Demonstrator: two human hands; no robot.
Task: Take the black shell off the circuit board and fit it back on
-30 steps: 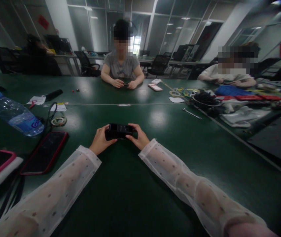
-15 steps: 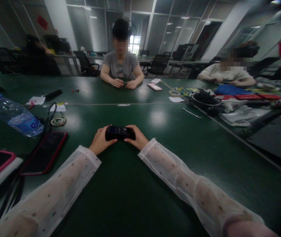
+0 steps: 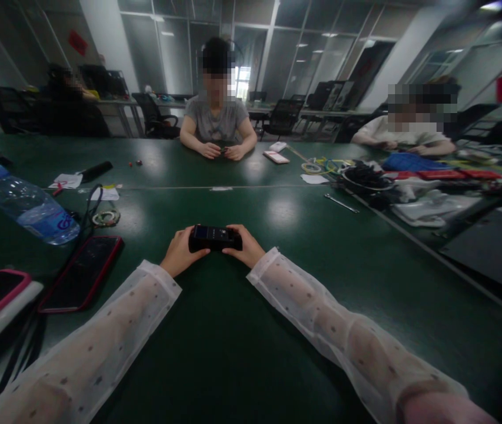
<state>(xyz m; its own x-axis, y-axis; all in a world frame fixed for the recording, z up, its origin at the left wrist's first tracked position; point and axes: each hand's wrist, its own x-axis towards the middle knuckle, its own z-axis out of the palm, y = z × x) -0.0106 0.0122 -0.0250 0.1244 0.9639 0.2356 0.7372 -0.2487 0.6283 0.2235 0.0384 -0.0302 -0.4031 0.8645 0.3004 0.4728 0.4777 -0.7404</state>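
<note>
Barely moved since a moment ago, my left hand [image 3: 180,252] and right hand [image 3: 248,248] pinch the black device [image 3: 214,239] mid-frame, seemingly steady.

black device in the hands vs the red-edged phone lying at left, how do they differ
The black device is held between the left hand and right hand; the red-edged phone lies on the table. The device is a thick block, the phone a thin slab. The device sits crosswise in view, the phone slants. Both have dark upper faces.
</note>
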